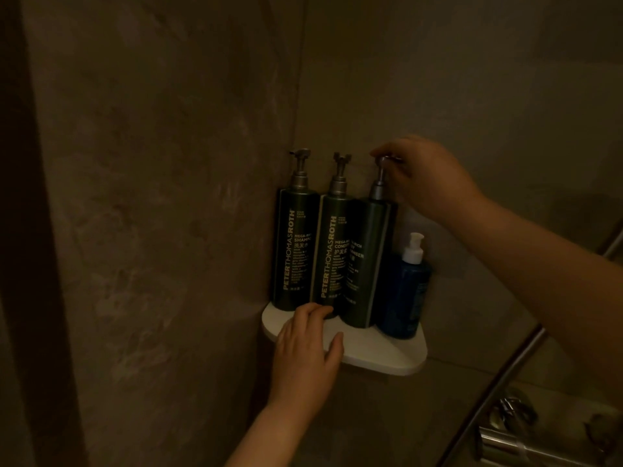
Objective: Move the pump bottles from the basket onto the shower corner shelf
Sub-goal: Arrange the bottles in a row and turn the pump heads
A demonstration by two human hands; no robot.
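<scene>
Three tall dark green pump bottles stand upright in a row on the white corner shelf (384,360): a shampoo bottle (293,251) at the left, a conditioner bottle (332,254) in the middle and a cleanser bottle (369,261) at the right. My right hand (428,176) pinches the metal pump head of the cleanser bottle. My left hand (308,348) rests on the shelf's front edge, its fingertips touching the base of the conditioner bottle. No basket is in view.
A smaller blue bottle (406,291) with a white pump stands at the shelf's right end, beside the cleanser bottle. Brown stone walls meet behind the shelf. A chrome rail (495,389) and shower valve (519,443) sit at the lower right.
</scene>
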